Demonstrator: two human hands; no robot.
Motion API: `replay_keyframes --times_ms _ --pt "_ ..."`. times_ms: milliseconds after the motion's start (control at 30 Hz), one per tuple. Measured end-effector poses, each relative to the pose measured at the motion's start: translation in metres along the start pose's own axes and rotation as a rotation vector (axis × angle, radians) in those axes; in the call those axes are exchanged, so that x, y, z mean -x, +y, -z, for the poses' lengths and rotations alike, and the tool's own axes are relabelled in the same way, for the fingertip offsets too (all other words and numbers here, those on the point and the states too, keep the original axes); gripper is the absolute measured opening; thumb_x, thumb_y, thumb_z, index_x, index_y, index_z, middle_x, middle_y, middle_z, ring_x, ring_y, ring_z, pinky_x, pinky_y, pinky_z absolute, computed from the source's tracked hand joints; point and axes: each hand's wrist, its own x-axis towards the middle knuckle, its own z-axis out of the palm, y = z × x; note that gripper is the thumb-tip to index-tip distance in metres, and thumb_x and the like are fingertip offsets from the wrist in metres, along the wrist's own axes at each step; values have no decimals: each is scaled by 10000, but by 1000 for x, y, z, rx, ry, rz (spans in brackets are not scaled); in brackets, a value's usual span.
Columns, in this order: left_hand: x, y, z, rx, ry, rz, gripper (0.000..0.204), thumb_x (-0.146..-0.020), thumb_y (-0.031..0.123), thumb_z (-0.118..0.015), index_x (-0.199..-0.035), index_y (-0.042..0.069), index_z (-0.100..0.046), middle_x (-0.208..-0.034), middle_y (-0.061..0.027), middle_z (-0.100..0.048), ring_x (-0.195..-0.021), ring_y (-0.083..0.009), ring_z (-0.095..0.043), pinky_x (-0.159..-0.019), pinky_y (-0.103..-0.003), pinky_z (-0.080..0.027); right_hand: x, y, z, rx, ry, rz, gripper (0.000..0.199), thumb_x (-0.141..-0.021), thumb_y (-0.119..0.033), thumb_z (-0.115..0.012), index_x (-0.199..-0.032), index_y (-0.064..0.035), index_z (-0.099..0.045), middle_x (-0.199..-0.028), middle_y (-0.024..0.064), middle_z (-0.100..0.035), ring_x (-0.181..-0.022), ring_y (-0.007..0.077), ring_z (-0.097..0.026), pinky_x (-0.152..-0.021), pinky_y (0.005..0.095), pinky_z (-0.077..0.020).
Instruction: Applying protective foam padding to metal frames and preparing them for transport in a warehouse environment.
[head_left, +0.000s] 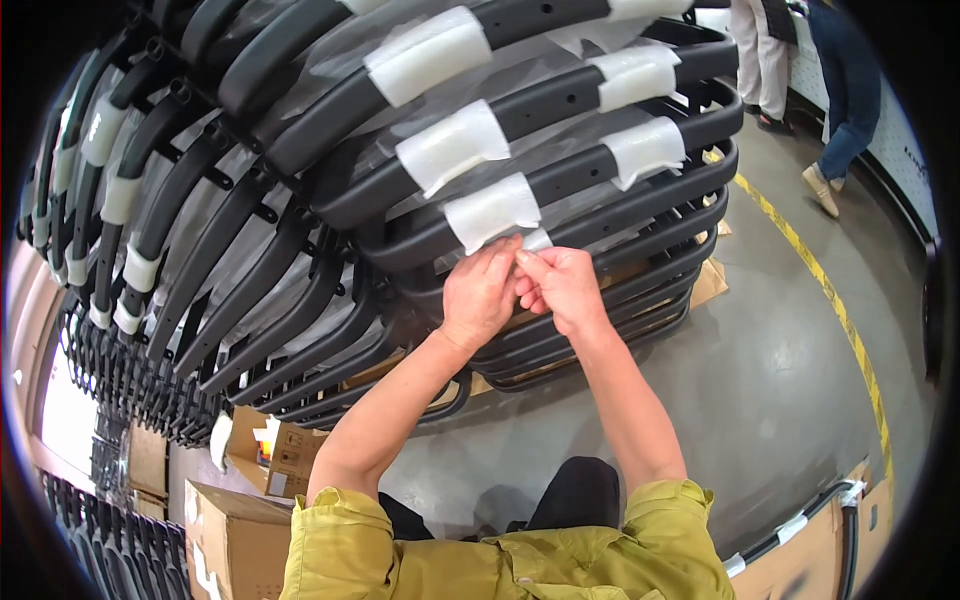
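My left hand (480,292) and my right hand (562,290) meet at a black bent-tube frame (625,222) in a tall stack. Just above the fingertips, a small piece of white foam sheet (537,240) shows against the tube. My right thumb and forefinger are pinched together at its lower edge. The left fingers are bent and closed beside them; what they grip is hidden. A larger white foam wrap (492,212) covers the tube directly above my left hand. More foam wraps (643,152) pad the tubes higher up.
Many black frames (250,240) are stacked along the left. Cardboard boxes (240,540) stand at lower left, and another carton (810,555) with black tubes is at lower right. Yellow floor tape (820,275) runs along the right. Two people (850,80) stand at upper right.
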Motion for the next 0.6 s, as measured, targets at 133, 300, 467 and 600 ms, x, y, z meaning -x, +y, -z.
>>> replay_keyframes --times_ms 133,300,467,600 --pt "0 6 2 96 -11 43 393 -683 125 -592 -1060 43 -517 -1014 -119 -567 -897 -278 -556 -739 -349 -453 -3 -9 10 -85 1 -125 295 -788 -264 -601 -709 19 -571 -585 68 -567 -440 102 -516 -384 197 -409" --pt "-15 17 -9 280 92 314 202 -734 207 -598 -885 76 -632 -892 -79 -619 -803 -257 -588 -689 -324 -467 13 -31 34 44 75 162 322 -862 -262 -486 -846 47 -578 -793 133 -607 -663 181 -602 -610 251 -488" --pt "-6 -7 -3 113 91 480 264 -816 268 -448 -670 120 -611 -616 -150 -582 -559 -294 -587 -467 -394 -454 15 -7 -9 1296 100 1147 225 -737 -50 -506 -955 -15 -552 -1010 125 -552 -982 276 -513 -850 355 -410" --pt "3 -4 -16 82 -89 597 160 -697 240 -508 -640 132 -610 -614 -129 -588 -579 -282 -592 -509 -407 -462 -2 -12 -49 1886 -16 233 251 -765 -100 -473 -1001 -32 -527 -993 144 -548 -930 280 -511 -836 363 -401"
